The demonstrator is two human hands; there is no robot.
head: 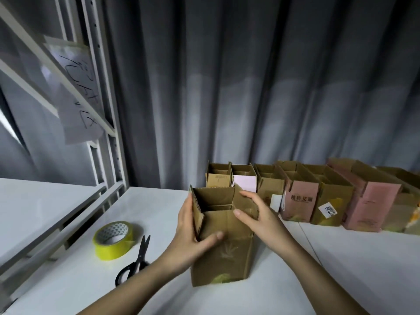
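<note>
A brown cardboard box point(225, 260) stands upright on the white table point(341, 269), top flaps open. My left hand point(189, 235) grips its left flap, thumb lying across the near flap and fingers behind the left one. My right hand point(256, 217) holds the right flap, thumb on the near flap's edge and fingers curled over the far side. The inside of the box is dark and shows nothing.
A roll of yellow tape point(113, 241) and black scissors point(136, 262) lie left of the box. Several open cardboard boxes point(302, 198), brown and pink, line the back of the table in front of a grey curtain. A metal shelf frame point(109, 155) stands at left.
</note>
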